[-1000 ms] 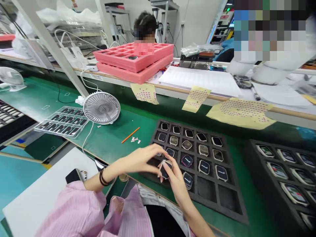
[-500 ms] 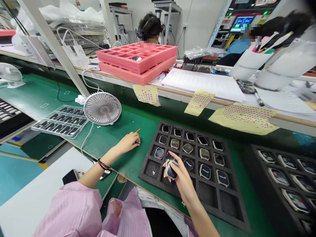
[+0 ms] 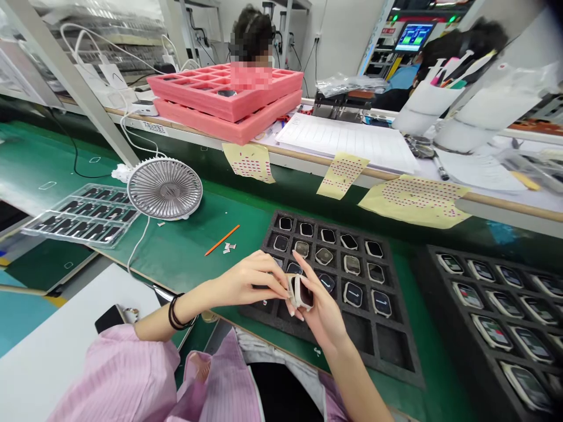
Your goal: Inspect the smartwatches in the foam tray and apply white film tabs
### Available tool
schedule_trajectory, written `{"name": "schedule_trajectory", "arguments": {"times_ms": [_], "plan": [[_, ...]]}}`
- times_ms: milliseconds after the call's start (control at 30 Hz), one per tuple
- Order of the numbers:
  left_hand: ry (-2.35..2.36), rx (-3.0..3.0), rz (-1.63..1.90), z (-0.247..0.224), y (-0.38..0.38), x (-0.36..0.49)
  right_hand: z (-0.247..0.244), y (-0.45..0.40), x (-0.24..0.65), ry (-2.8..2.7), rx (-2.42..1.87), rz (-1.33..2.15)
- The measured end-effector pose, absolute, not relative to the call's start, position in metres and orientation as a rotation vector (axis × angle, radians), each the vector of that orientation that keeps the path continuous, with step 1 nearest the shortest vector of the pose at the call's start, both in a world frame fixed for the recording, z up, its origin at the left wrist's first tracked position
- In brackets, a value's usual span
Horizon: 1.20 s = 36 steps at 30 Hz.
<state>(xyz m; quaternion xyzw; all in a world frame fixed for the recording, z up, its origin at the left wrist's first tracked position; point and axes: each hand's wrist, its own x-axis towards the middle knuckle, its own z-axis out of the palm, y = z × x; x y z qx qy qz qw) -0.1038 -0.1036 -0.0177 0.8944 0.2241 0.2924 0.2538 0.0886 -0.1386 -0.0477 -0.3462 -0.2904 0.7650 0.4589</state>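
My right hand [image 3: 321, 310] holds a smartwatch case [image 3: 301, 293] on its edge, just above a black foam tray [image 3: 398, 357]. My left hand [image 3: 250, 281] reaches across, its fingertips pinching at the case's edge. Anything small between them is hidden. Several dark-faced watches [image 3: 353, 294] sit in the tray's compartments, and my hands cover its lower left part. Small white tabs [image 3: 229, 247] lie on the green mat beside an orange pencil [image 3: 222, 240], left of the tray.
A second black tray of watches [image 3: 488, 305] lies to the right. A white fan [image 3: 165, 189] and a clear parts tray [image 3: 79, 215] stand on the left. Yellow dotted sheets [image 3: 413, 202] hang from the shelf edge. A co-worker [image 3: 250, 29] sits beyond pink foam trays [image 3: 224, 97].
My left hand has moved back from the white tabs beside the pencil to the watch case. My right hand still holds the case, now turned on edge.
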Motion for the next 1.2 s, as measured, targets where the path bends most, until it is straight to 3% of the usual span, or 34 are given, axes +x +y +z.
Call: {"name": "schedule_trajectory", "arguments": {"times_ms": [433, 733, 967, 1200], "plan": [[0.595, 2.581, 0.636, -0.007, -0.104, -0.103, -0.043, -0.143, 0.091, -0.653, -0.841, 1.933], [0.560, 2.639, 0.647, -0.014, -0.103, -0.101, -0.042, -0.147, 0.091, -0.637, -0.797, 1.918], [0.505, 2.634, 0.870, -0.010, -0.107, -0.103, -0.040, -0.149, 0.091, -0.648, -0.786, 1.932], [0.501, 2.670, 0.747, -0.009, -0.107, -0.100, -0.040, -0.151, 0.088, -0.637, -0.816, 1.931]]}}
